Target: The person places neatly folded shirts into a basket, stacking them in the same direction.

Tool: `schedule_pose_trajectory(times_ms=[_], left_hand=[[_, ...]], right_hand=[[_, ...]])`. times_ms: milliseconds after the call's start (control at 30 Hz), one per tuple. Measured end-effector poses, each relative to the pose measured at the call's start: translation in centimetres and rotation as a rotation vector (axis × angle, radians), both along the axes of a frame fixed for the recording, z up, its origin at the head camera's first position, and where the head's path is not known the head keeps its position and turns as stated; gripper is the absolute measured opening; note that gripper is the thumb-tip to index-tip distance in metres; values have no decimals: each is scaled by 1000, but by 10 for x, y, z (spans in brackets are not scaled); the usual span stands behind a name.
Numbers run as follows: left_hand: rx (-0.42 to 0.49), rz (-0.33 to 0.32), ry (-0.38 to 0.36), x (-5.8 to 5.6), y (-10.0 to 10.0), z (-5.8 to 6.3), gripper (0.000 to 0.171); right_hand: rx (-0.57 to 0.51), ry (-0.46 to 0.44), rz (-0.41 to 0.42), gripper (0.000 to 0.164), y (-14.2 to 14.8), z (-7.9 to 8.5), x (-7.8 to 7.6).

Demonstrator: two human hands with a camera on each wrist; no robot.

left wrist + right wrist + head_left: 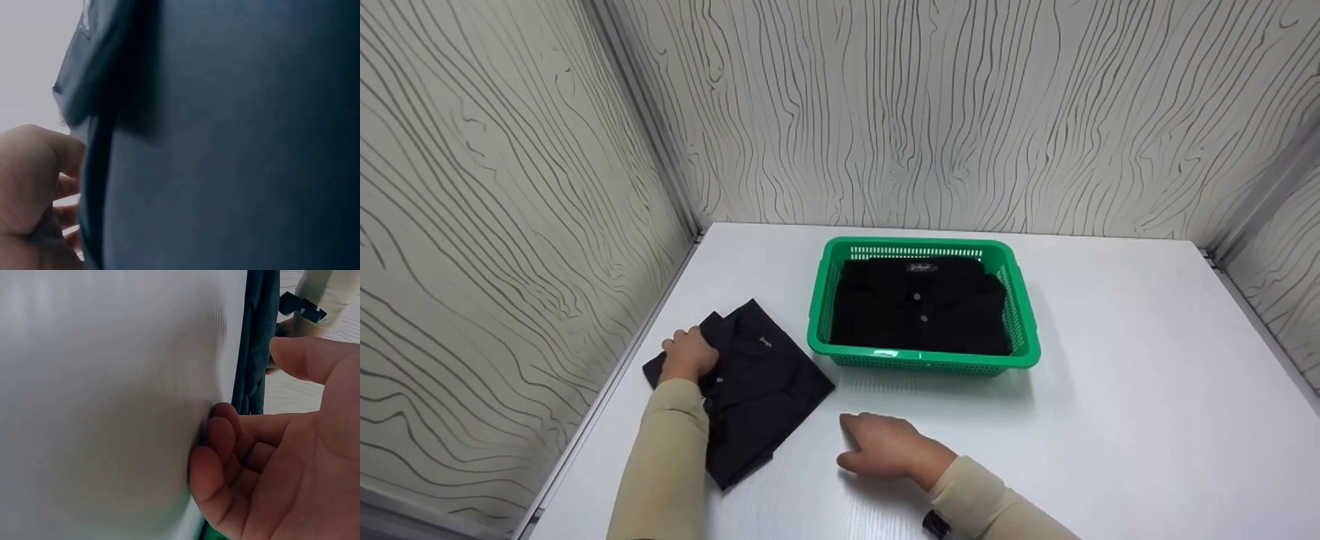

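Note:
A folded dark navy shirt (pixel 765 375) with buttons and a small light mark lies slanted on the left of the white table. My left hand (pixel 690 352) grips it near its left corner with bent fingers. In the left wrist view the shirt (pixel 225 140) fills most of the picture, a fold stands up, and my fingertips are hidden behind cloth. My right hand (pixel 889 446) is low over the table, right of the shirt, holding nothing. The right wrist view shows its thumb apart and its fingers (pixel 205 472) loosely bent near the tabletop.
A green plastic basket (pixel 922 360) stands behind and right of the navy shirt. Inside it lies a folded black shirt (pixel 885 315) with a collar label and pale buttons. Patterned panels (pixel 885 112) border the white table (pixel 1147 375) at the back and sides.

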State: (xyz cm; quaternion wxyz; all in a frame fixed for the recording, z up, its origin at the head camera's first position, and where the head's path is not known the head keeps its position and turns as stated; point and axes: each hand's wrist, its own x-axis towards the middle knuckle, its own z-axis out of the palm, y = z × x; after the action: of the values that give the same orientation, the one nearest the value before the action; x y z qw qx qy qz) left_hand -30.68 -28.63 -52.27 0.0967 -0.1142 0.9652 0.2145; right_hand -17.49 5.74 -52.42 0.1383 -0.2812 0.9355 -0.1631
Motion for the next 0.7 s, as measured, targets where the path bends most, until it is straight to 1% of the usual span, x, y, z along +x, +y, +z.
schedule_pose_trajectory(times_ms=[133, 233, 367, 500, 633, 700], left_hand=[[55, 54, 10, 3, -1, -1, 58], [71, 83, 11, 5, 1, -2, 60], [75, 119, 8, 6, 5, -5, 64], [72, 131, -7, 8, 6, -5, 66], [72, 128, -35, 11, 5, -3, 65], [71, 125, -47, 14, 3, -3, 63]], right_hand=[[31, 24, 8, 59, -12, -2, -2], [37, 32, 5, 67, -17, -3, -5], [34, 46, -6, 71, -25, -6, -9], [40, 66, -29, 71, -38, -8, -11], [38, 65, -53, 62, -51, -9, -14], [9, 52, -53, 57, -57, -11, -15]])
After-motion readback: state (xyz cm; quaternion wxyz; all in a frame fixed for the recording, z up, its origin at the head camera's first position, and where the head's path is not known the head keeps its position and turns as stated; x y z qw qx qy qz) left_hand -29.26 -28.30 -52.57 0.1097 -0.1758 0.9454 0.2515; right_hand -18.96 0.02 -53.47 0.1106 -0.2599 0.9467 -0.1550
